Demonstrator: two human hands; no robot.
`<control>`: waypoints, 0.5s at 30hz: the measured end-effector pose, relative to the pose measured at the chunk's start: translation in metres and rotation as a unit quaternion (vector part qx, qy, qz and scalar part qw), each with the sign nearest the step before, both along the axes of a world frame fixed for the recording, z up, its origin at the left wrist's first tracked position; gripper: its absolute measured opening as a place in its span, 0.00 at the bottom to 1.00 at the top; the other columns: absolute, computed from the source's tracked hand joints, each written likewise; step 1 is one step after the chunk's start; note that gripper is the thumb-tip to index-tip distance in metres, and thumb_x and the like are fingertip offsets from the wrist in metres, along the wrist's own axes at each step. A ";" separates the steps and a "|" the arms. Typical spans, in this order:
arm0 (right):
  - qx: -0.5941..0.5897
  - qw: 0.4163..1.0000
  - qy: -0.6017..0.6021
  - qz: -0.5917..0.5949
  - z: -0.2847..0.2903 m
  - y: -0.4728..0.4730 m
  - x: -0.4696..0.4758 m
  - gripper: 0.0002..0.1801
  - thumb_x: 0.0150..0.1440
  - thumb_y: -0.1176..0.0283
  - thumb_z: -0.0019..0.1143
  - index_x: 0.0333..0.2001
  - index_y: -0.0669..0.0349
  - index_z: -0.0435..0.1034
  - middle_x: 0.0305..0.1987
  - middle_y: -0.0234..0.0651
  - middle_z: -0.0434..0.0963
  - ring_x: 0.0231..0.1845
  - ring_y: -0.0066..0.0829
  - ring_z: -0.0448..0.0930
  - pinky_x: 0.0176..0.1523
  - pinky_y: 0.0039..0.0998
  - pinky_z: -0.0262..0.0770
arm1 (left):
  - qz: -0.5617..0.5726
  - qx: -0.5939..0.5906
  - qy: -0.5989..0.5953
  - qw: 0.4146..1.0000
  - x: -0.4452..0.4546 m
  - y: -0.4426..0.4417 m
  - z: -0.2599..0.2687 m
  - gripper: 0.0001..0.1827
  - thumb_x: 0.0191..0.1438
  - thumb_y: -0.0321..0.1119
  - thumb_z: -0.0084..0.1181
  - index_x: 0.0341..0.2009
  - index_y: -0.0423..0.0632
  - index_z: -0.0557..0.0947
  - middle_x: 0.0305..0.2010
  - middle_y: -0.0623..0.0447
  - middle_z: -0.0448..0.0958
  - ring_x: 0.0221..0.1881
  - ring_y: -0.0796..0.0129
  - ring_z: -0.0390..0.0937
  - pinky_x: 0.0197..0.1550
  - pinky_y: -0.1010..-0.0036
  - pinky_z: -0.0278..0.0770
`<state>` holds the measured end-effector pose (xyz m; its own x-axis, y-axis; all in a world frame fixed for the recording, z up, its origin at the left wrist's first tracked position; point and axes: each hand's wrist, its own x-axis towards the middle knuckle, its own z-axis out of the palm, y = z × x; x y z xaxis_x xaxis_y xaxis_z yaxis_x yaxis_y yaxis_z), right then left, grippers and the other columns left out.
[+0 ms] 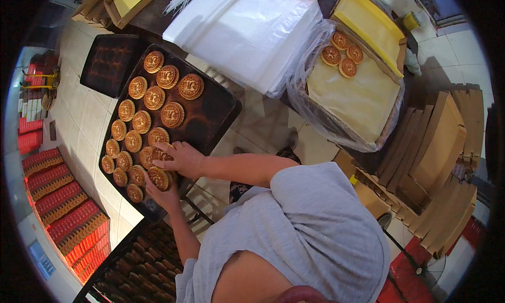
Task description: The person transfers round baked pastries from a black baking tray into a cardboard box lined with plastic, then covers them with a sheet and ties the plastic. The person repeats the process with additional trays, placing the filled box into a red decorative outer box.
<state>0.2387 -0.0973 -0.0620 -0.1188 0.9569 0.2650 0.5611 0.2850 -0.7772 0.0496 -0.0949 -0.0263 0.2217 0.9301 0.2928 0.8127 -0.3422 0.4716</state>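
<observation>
Round golden-brown stamped pastries, like mooncakes, stand in rows on a dark baking tray (215, 109). My right hand (183, 159) reaches in from the right, its fingers closed around a pastry (161, 154) over the tray. Just below it, my left hand (165, 195) grips another pastry (158, 179) at the tray's near edge. To the right, a carton lined with clear plastic (294, 86) and a cream-coloured sheet (355, 101) has several pastries (340, 55) grouped at its far end.
A stack of clear plastic bags (244, 30) lies beside the carton. Another dark tray (112, 64) is beyond mine. Racked trays of pastries (138, 263) stand at lower left. Folded cardboard boxes (434, 145) are at right; red boxes (65, 202) line the left floor.
</observation>
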 end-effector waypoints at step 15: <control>0.083 0.815 -0.021 -0.573 0.046 -0.221 0.305 0.53 0.41 0.64 0.85 0.70 0.53 0.63 0.76 0.48 0.57 0.75 0.52 0.62 0.75 0.46 0.64 | -0.407 -0.211 -0.233 0.857 0.380 -0.034 0.022 0.59 0.38 0.30 0.82 0.74 0.46 0.63 0.66 0.45 0.68 0.66 0.53 0.69 0.69 0.60 0.69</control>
